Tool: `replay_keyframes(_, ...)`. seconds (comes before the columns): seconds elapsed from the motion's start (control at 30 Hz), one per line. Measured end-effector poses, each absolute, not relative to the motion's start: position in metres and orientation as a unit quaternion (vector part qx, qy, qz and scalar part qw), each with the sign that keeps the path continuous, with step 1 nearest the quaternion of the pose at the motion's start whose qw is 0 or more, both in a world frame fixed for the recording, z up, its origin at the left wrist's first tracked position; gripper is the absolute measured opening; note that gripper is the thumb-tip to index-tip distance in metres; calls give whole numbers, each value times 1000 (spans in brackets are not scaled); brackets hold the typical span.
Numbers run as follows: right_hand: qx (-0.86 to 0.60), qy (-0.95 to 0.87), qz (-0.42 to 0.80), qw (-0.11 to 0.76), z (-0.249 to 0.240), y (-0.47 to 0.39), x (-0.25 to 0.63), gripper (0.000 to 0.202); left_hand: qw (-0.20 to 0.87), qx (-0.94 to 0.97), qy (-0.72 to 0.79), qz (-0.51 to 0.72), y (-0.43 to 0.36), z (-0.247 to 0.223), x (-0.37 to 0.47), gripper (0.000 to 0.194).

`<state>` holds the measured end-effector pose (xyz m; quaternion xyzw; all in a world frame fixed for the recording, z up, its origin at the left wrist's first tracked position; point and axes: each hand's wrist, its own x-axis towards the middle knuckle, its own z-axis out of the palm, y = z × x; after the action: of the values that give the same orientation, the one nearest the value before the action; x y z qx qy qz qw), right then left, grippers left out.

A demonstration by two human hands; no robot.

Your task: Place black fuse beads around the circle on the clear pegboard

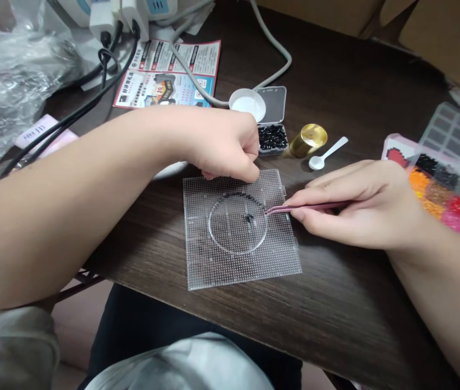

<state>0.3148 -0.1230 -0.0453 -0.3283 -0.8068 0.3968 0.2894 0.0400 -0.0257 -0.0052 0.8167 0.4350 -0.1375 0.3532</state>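
Note:
A clear square pegboard point(201, 265) lies on the dark table, with a clear ring point(230, 251) on it. Black beads line the ring's upper edge, and a small black cluster point(249, 218) sits inside it. My right hand point(355, 206) holds pink tweezers point(315, 207), their tips at the ring's right side. Over the board's top edge, my left hand point(230, 143) is closed with fingers curled; whatever it may hold is hidden. Just behind it stands an open little box of black beads point(272, 137).
Behind are a white round lid point(247, 105), a gold cylinder point(308, 141) and a white spoon point(329, 153). A bead tray point(457, 200) sits at right. Cables point(270, 38), a leaflet point(173, 70) and plastic wrap point(14, 76) occupy the back left.

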Motion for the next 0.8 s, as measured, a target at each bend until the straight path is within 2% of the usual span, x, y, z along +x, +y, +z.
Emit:
replay_keyframes(0.33,-290,-823,387,299,-43,-123,311,27,385,796,443,-149,-35,7,37,44)
replay_keyframes(0.6,-306,-812,396,301,-42,-120,312,27,354,806,448,-154,-29,-3,41,42)
replay_keyframes(0.8,-318,-812,394,292,-43,-122,310,26,336,819,455,-94,-39,-1,39,44)
